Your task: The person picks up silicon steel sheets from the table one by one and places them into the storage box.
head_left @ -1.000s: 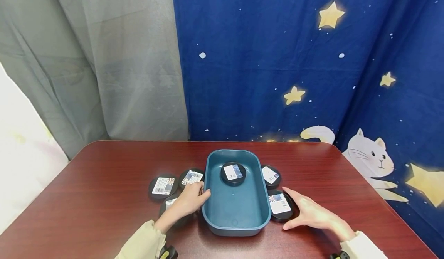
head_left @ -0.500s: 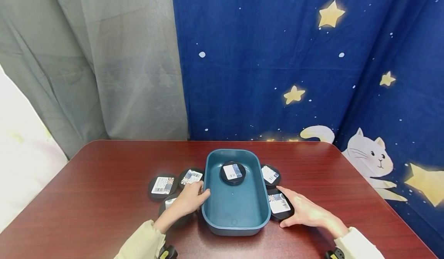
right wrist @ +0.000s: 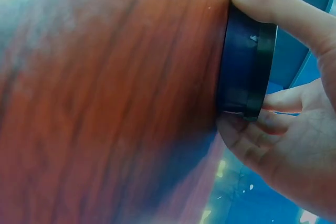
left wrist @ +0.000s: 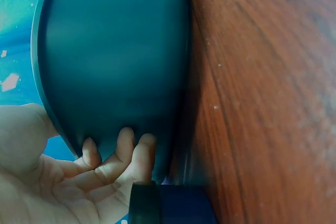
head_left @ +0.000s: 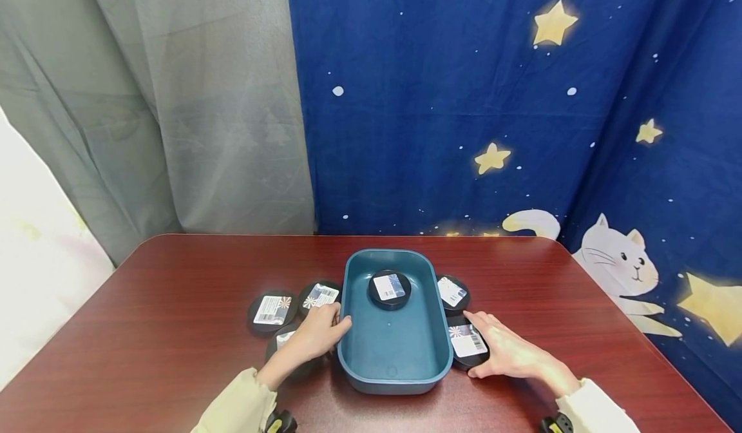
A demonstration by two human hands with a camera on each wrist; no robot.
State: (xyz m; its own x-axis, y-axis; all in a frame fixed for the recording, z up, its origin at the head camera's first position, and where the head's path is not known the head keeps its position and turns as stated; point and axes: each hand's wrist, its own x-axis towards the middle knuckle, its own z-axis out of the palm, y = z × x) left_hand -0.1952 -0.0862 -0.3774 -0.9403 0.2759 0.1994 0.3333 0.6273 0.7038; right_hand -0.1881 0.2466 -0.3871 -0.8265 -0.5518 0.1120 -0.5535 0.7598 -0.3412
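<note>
A blue-green rectangular bin [head_left: 394, 362] stands in the middle of the table, with one round black tub [head_left: 390, 290] lying inside near the far end. My left hand [head_left: 317, 333] pinches the bin's left rim. In the left wrist view its thumb is at the rim and its fingertips [left wrist: 125, 139] press the outer wall [left wrist: 113, 51]. My right hand [head_left: 513, 349] grips another round black tub [head_left: 467, 341], white-labelled, beside the bin's right wall. Thumb and fingers span that tub's sides [right wrist: 247, 66] in the right wrist view, where it sits low at the tabletop.
Another labelled black tub [head_left: 452, 293] lies just beyond the gripped one, against the bin. Left of the bin are more tubs: one at the far left [head_left: 272, 312], one by the rim [head_left: 320, 294], and one partly hidden under the left forearm [head_left: 283, 339]. Curtains hang behind the table.
My right hand has moved slightly left and closed its thumb and fingers onto the near right tub. The left hand and the bin have stayed put.
</note>
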